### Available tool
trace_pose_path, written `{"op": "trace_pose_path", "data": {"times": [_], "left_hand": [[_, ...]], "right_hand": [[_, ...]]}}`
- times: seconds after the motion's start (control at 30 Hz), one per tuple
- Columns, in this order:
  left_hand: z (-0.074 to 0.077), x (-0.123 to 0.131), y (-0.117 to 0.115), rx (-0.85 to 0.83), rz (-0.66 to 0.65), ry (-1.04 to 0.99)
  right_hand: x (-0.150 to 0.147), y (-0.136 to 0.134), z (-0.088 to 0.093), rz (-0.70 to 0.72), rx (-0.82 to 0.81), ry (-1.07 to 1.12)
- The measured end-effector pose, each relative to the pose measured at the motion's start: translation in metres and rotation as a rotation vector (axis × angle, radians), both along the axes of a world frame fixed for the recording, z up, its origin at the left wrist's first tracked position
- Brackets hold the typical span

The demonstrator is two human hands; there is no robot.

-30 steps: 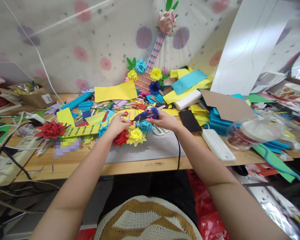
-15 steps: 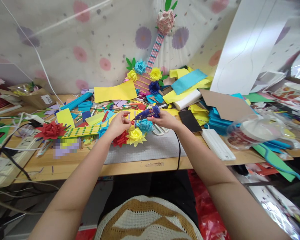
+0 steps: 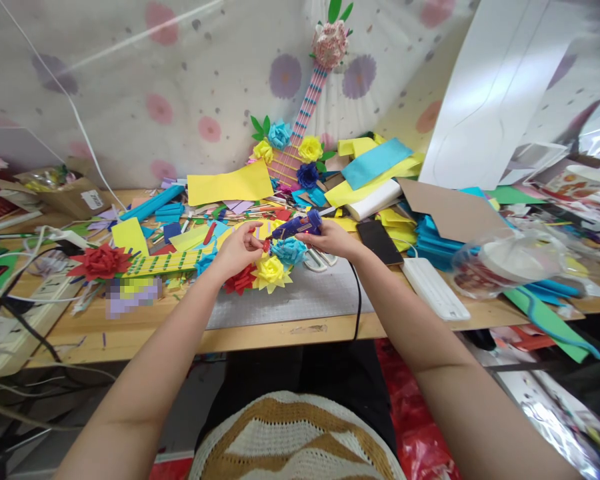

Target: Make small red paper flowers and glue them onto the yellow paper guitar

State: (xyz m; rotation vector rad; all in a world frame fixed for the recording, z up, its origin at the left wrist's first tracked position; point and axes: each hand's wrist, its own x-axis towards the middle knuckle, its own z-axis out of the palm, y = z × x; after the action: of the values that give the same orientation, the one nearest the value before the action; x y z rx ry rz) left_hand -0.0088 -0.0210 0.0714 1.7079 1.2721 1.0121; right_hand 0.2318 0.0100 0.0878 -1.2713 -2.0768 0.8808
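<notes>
My right hand (image 3: 330,238) is closed round a blue glue gun (image 3: 296,226), its nozzle aimed left at my left hand (image 3: 237,250). My left hand pinches a small red paper piece (image 3: 265,245) right at the nozzle tip. Both hands hover over a yellow paper guitar (image 3: 170,261) that lies flat on the desk, with a red flower (image 3: 241,279), a yellow flower (image 3: 271,272) and a blue flower (image 3: 289,251) on its body. The gun's black cord (image 3: 356,293) runs down over the desk edge.
A grey cutting mat (image 3: 300,297) lies under the flowers. A pink paper guitar (image 3: 300,133) leans on the back wall. Paper sheets and scraps (image 3: 230,183) cover the desk. A phone (image 3: 379,241), scissors (image 3: 317,260), a white power strip (image 3: 436,288) and a red paper flower (image 3: 99,261) lie nearby.
The glue gun's nozzle and my left hand's red piece have come together; both hands shifted only slightly.
</notes>
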Motion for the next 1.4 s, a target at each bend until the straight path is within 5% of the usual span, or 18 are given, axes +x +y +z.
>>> {"op": "trace_pose_path", "data": {"times": [0.8,1.1,1.4], "left_hand": [[-0.001,-0.005,0.001,0.018,-0.010,-0.021],[0.000,-0.005,0.007,-0.032,0.246,-0.135],[0.005,0.008,0.005,-0.055,0.237,-0.240]], "right_hand": [[0.001,0.005,0.000,-0.110,-0.001,0.009],[0.045,0.049,-0.049,-0.631,0.070,0.081],[0.048,0.053,-0.084,-0.634,0.065,-0.029]]}}
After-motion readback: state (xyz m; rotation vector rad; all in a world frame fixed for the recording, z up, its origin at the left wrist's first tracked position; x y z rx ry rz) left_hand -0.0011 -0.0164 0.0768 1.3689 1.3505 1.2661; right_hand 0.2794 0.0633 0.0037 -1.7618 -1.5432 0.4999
